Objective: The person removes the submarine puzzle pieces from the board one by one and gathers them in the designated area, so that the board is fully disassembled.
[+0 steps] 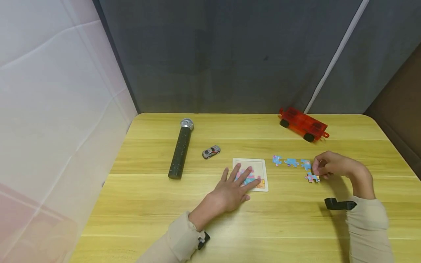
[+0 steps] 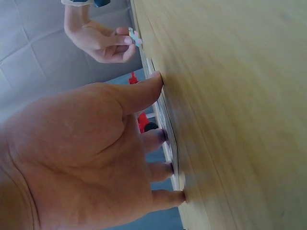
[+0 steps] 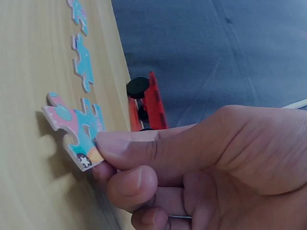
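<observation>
My right hand [image 1: 338,165] pinches a jigsaw puzzle piece [image 3: 72,128] between thumb and forefinger. The piece is pink and blue with a small black wheel print, and it is tilted up from the table in the right wrist view. Three more blue puzzle pieces lie in a row just beyond it: one at the left [image 1: 277,160], one in the middle [image 1: 291,162] and one nearest the hand [image 1: 306,164]. With fingers spread, my left hand [image 1: 228,193] rests on a square puzzle board [image 1: 266,175]. Colourful fitted pieces [image 1: 251,179] show between those fingers, partly hidden.
A dark microphone [image 1: 180,153] with a silver head lies at the left. Between it and the board sits a small grey toy car [image 1: 211,151]. A translucent red toy wagon [image 1: 303,124] with black wheels stands near the back right edge.
</observation>
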`<state>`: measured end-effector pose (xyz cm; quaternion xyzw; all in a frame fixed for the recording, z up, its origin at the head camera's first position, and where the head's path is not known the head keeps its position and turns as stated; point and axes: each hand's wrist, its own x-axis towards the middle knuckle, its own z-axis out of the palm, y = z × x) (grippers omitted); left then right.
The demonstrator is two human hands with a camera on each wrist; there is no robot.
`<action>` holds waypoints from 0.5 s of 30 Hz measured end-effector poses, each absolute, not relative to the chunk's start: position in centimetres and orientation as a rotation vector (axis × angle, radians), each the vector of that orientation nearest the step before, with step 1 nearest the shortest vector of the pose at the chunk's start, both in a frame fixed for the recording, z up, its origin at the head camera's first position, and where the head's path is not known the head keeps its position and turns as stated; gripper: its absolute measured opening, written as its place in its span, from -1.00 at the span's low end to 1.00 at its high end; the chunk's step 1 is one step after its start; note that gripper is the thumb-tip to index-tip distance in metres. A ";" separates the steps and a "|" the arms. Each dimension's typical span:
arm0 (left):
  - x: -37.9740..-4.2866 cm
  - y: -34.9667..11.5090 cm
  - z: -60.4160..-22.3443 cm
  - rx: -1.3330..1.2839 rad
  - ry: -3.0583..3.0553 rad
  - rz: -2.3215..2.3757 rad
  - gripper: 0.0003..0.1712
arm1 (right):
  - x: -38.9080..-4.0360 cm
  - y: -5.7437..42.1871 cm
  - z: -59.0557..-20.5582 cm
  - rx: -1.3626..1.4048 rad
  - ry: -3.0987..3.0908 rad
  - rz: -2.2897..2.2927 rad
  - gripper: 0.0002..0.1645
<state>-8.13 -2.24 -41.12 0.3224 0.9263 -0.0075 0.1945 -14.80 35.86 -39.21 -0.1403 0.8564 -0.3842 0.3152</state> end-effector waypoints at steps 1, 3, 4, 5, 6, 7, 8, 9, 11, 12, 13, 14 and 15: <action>-8.1 -2.2 -41.1 0.905 2.602 -0.037 -0.21 | -14.8 35.8 -39.2 -0.369 2.260 -1.005 -0.91; -8.0 -2.2 -41.1 0.905 2.614 -0.068 -0.16 | -14.8 35.7 -39.2 -0.362 2.273 -0.990 -0.90; -8.0 -2.2 -41.1 0.903 2.622 -0.085 -0.14 | -14.9 35.5 -39.1 -0.357 2.282 -0.978 -0.90; -8.0 -2.2 -41.1 0.900 2.625 -0.095 -0.12 | -14.9 35.4 -39.1 -0.351 2.295 -0.960 -0.89; -7.9 -2.2 -41.0 0.899 2.628 -0.102 -0.11 | -14.9 35.2 -39.0 -0.349 2.315 -0.935 -0.89; -7.9 -2.2 -41.0 0.898 2.631 -0.104 -0.12 | -14.9 35.1 -39.0 -0.343 2.334 -0.909 -0.89; -7.8 -2.2 -41.0 0.897 2.633 -0.106 -0.12 | -14.9 34.9 -38.9 -0.337 2.355 -0.879 -0.88; -7.8 -2.2 -40.9 0.897 2.634 -0.109 -0.12 | -15.0 34.7 -38.9 -0.327 2.377 -0.847 -0.87; -7.8 -2.2 -40.9 0.895 2.633 -0.106 -0.13 | -14.9 34.4 -38.9 -0.306 2.432 -0.772 -0.85; -7.8 -2.2 -40.9 0.894 2.631 -0.106 -0.13 | -14.9 34.2 -38.9 -0.290 2.458 -0.735 -0.84; -7.8 -2.2 -41.0 0.895 2.630 -0.105 -0.13 | -14.9 34.1 -38.9 -0.270 2.481 -0.699 -0.83; -7.8 -2.2 -41.0 0.897 2.629 -0.105 -0.14 | -14.8 33.9 -38.9 -0.249 2.501 -0.662 -0.81; -7.9 -2.2 -41.0 0.899 2.628 -0.105 -0.14 | -14.8 33.7 -39.0 -0.230 2.518 -0.625 -0.79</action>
